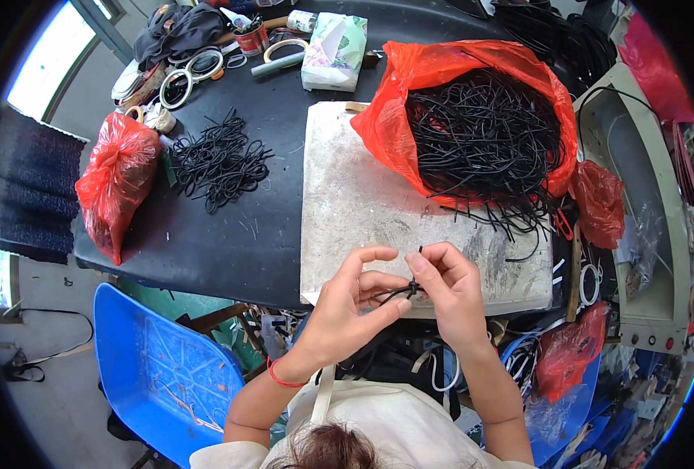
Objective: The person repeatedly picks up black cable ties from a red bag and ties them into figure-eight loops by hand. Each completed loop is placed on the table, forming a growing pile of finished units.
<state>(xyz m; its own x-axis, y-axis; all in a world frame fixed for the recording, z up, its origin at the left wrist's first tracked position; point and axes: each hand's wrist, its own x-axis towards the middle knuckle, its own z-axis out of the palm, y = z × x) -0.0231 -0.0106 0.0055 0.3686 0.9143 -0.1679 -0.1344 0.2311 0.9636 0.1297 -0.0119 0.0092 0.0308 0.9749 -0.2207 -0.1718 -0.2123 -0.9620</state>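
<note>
Over the near edge of a worn whitish board (348,213), I hold a short black cord (398,293) with a knot or crossing in it. My left hand (353,298) has the cord's looped part between thumb and curled fingers, its index finger raised and bent. My right hand (455,291) pinches the cord by the knot, thumb against fingers, with a short end sticking up. Beyond my hands, a large open red plastic bag (395,87) is heaped with loose black cords (484,129). To the left, a pile of looped black cords (216,166) lies on the dark tabletop (241,250).
A tied red bag (119,180) sits at the table's left. Tape rolls (177,88), a tissue pack (334,53) and a red tin (251,37) stand at the back. A blue plastic chair (155,352) is below left; a pale machine casing (648,234) borders the right.
</note>
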